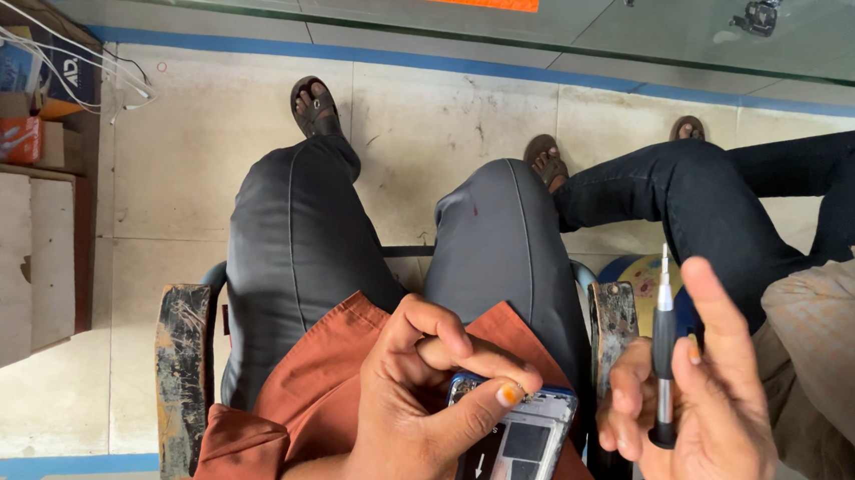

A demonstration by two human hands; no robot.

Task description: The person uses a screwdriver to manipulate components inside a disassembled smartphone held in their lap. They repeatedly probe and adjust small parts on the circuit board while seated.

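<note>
Left hand clenched round opened phone, thumb on top edge; right hand, at 3 o'clock, grasping screwdriver; phone likely light, fragile; hold by edges.

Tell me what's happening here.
A seated person holds an opened phone in the left hand, thumb pressed on its top edge. The right hand holds a small screwdriver upright, tip clear of the phone. Another person in dark trousers sits alongside on the right.
</note>
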